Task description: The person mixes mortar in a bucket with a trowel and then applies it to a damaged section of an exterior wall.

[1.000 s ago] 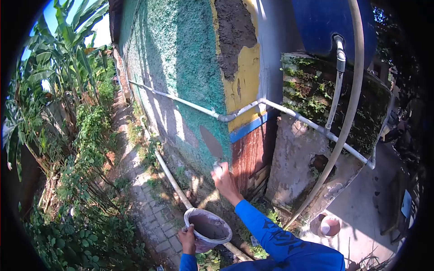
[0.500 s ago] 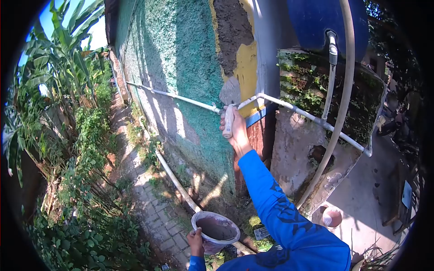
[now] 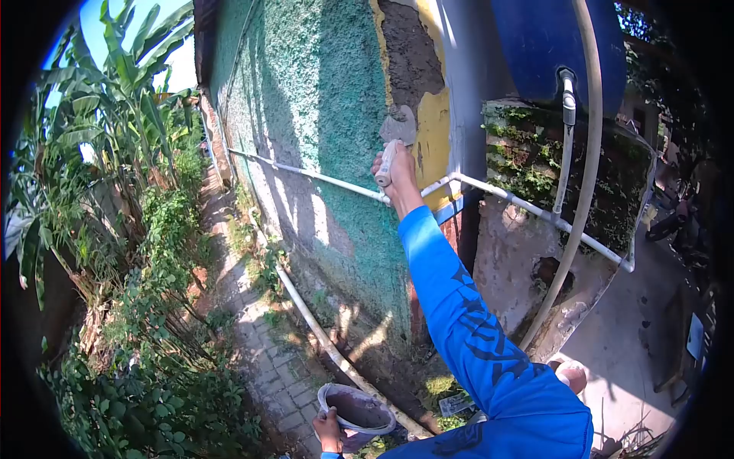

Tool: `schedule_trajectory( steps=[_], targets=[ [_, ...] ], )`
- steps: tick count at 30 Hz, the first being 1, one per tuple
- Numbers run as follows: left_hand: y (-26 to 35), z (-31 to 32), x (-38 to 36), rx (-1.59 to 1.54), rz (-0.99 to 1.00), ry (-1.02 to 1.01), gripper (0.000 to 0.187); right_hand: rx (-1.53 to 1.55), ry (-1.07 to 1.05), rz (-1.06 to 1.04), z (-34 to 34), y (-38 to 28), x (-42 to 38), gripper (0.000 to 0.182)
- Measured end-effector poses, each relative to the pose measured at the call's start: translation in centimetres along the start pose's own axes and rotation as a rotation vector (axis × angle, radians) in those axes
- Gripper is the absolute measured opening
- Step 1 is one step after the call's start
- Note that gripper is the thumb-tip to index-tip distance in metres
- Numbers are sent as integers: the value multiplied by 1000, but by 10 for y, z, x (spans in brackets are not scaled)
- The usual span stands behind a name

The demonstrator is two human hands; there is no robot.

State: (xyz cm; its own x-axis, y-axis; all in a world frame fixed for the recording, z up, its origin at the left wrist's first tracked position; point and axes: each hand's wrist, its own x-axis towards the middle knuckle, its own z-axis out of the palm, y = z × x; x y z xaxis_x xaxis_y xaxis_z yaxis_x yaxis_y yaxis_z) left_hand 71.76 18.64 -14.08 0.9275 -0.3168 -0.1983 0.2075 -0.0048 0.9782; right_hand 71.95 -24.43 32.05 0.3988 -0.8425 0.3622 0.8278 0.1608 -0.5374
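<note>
We're gripping the trowel (image 3: 401, 128) up at the corner, the fingers of our right hand (image 3: 401, 177) closing round its handle, and the grey-smeared blade is pointing upward just below the bare patch (image 3: 411, 57); whether it's touching the wall, we're struggling to tell. Down low, our left hand (image 3: 329, 431) is pinching the bucket (image 3: 324, 395) by the left side of its rim, and grey mix (image 3: 356, 410) is lying inside. Our blue sleeve (image 3: 466, 329) is reaching across the view. Behind it, the white pipe (image 3: 325, 179) is running along the green wall (image 3: 344, 99) and bending round the corner. Yellow paint (image 3: 434, 126) is showing right of the blade. Farther right, a mossy block (image 3: 508, 249) is standing below the blue tank (image 3: 520, 46), a hose (image 3: 590, 99) passing in front. Over left, a second pipe (image 3: 306, 309) is lying beside the path (image 3: 264, 348), and plants (image 3: 157, 229) are crowding its far edge.
</note>
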Motion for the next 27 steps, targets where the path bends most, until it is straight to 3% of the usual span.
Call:
schedule_trajectory(
  steps=[4, 7, 8, 10, 12, 14, 15, 17, 20, 22, 25, 27],
  targets=[
    [18, 3, -8, 21, -27, 0, 20, -124, -144, 37, -11, -22, -23, 38],
    [11, 8, 2, -61, -68, -76, 20, -277, -201, 97, -46, -26, -94, 37],
    [40, 16, -13, -114, -138, -121, 20, -363, -175, 121, -62, -21, -125, 36],
    [34, 21, -4, -58, -116, -170, 17, -671, -161, 178, -101, -8, -202, 32],
    [20, 31, 11, -55, -88, -188, 17, -922, -180, 325, -163, 24, -284, 39],
    [15, 46, 23, -22, -95, -124, 18, -1245, -309, 656, -202, 33, -353, 42],
    [14, 54, 28, -10, -86, -134, 19, -1468, -489, 575, -234, 43, -380, 43],
    [34, 67, 28, -1, -78, -282, 20, -1511, -575, 519, -276, 57, -424, 45],
    [61, 88, 24, 23, -25, -319, 20, -1573, -422, 731, -271, 40, -421, 46],
    [82, 101, 22, 11, 34, -347, 21, -1709, -490, 513, -276, 32, -412, 42],
    [102, 114, 26, 108, 147, -342, 29, -1981, -584, 506, -259, 17, -390, 39],
    [93, 118, 50, 215, 216, -336, 25, -2059, -644, 449, -255, 20, -377, 38]
  ],
)
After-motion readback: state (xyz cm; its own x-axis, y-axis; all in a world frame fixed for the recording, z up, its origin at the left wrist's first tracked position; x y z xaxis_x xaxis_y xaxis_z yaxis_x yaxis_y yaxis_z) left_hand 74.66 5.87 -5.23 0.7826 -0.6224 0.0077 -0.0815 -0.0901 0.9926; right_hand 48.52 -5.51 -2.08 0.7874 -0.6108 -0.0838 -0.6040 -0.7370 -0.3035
